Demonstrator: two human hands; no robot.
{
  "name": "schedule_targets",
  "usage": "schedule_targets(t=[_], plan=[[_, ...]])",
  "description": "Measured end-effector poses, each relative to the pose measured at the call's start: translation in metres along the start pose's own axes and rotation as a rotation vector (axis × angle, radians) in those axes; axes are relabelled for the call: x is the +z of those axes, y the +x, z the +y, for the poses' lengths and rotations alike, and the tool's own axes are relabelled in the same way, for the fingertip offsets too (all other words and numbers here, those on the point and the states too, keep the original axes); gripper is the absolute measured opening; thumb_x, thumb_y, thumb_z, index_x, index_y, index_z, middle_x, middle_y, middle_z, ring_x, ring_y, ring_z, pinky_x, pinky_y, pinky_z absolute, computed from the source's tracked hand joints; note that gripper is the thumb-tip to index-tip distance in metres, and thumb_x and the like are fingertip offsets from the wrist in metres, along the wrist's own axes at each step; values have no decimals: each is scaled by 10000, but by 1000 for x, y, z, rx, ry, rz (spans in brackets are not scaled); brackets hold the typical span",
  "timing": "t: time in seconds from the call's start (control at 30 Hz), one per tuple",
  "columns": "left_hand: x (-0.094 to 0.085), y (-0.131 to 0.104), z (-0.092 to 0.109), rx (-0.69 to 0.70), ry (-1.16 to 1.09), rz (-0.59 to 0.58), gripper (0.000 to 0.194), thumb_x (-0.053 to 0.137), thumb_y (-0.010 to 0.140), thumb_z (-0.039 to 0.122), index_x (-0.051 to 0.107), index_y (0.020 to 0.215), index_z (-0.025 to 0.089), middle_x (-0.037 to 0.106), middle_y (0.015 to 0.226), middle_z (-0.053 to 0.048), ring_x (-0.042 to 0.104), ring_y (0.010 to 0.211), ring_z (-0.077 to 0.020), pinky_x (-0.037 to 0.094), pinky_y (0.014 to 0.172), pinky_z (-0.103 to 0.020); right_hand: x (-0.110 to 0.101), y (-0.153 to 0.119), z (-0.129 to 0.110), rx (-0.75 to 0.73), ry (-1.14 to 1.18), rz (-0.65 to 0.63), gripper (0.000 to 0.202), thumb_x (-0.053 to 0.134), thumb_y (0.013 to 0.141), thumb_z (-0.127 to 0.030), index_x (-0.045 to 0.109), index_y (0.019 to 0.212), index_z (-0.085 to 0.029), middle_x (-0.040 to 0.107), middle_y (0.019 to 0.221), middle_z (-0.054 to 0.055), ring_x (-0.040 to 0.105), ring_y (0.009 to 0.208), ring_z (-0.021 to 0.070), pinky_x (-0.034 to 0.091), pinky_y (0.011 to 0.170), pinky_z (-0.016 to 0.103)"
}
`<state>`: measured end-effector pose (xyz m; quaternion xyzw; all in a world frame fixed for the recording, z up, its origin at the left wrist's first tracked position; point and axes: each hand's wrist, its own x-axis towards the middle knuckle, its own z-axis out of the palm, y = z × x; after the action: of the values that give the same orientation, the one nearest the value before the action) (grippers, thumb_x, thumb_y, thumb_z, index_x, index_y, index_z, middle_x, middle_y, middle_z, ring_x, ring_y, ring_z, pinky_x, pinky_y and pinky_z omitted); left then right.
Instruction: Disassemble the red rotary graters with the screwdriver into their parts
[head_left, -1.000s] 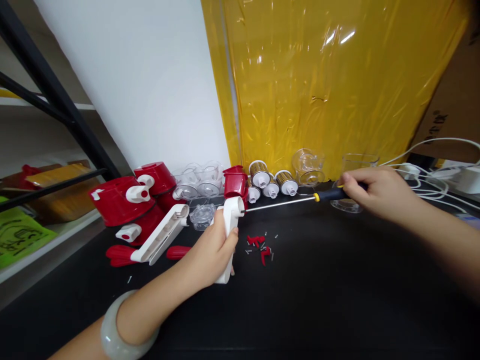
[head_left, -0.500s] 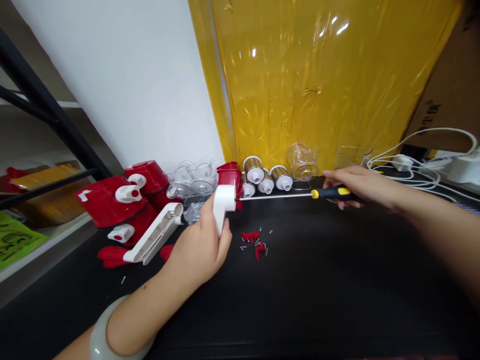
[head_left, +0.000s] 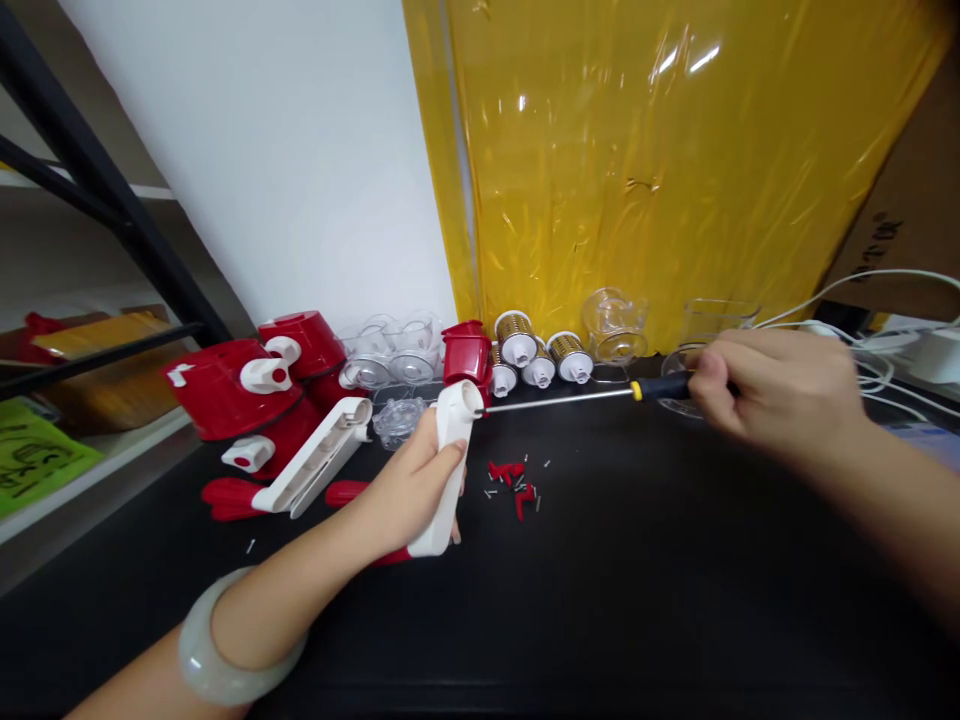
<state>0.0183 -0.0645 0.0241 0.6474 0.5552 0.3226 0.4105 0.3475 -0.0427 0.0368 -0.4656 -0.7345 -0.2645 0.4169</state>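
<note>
My left hand [head_left: 411, 487] is wrapped round a white plastic arm [head_left: 452, 470] that has a round end at its top and a red part low down behind my wrist. My right hand [head_left: 780, 385] is closed on the handle of a screwdriver [head_left: 559, 400] with a black and yellow grip. The long shaft points left, and its tip is at the round end of the white arm. Whether the tip touches a screw cannot be made out. Below lie small red pieces [head_left: 526, 497] with several loose screws on the black table [head_left: 637, 600].
Red housings [head_left: 229, 385] and another white arm [head_left: 319, 455] stand at the left. Along the back are clear plastic parts [head_left: 409, 360], a red hopper [head_left: 465, 350], metal drums [head_left: 515, 338] and white cables [head_left: 877, 375]. A shelf [head_left: 112, 465] borders the left.
The white arm has tilted, so more of its length and its round end show. My right hand has turned over into a fist round the screwdriver handle. The view has shifted slightly.
</note>
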Motion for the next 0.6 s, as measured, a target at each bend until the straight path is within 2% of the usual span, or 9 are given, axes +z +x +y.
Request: schedule_targets(t=[0.1,0.2,0.3,0.43,0.53,0.6], plan=[[2,2,-4,-50,-86,-29,309,412,914,392,348,1184,255,507,666,70,546,356,-148,463,331,-277,-3,-3,-1,-231,-199,133,311,529,810,-258,425,520,-214,451,494,6,398,494,143,245,505,282],[-1,3,-6,30,49,11,305,412,927,447,367,1151,246,523,691,53,580,401,-163,486,369,-292,1,0,-2,-162,-157,117,345,506,838,-276,415,513,-205,441,485,4,405,480,130,263,500,273],[-4,2,-3,143,361,91,317,379,943,438,380,1159,205,538,654,29,612,468,-200,483,434,-301,6,6,0,94,56,-57,326,508,830,-365,532,558,-187,522,518,16,476,507,136,325,541,268],[-3,-1,4,265,733,257,429,349,953,380,342,1298,124,575,632,-13,629,540,-240,460,519,-317,8,14,5,635,598,-366,311,620,730,-477,648,672,-172,605,616,23,517,526,138,375,508,253],[0,-3,6,285,865,349,487,350,951,364,299,1356,99,611,674,-51,634,558,-247,446,536,-313,10,15,7,926,1027,-402,285,646,713,-452,641,684,-169,594,608,21,507,493,121,374,444,224],[2,-4,5,288,922,389,507,353,946,355,278,1371,89,627,706,-74,645,582,-261,446,546,-320,12,14,8,991,1077,-455,339,584,780,-488,639,691,-166,600,564,34,473,428,108,338,402,215]])
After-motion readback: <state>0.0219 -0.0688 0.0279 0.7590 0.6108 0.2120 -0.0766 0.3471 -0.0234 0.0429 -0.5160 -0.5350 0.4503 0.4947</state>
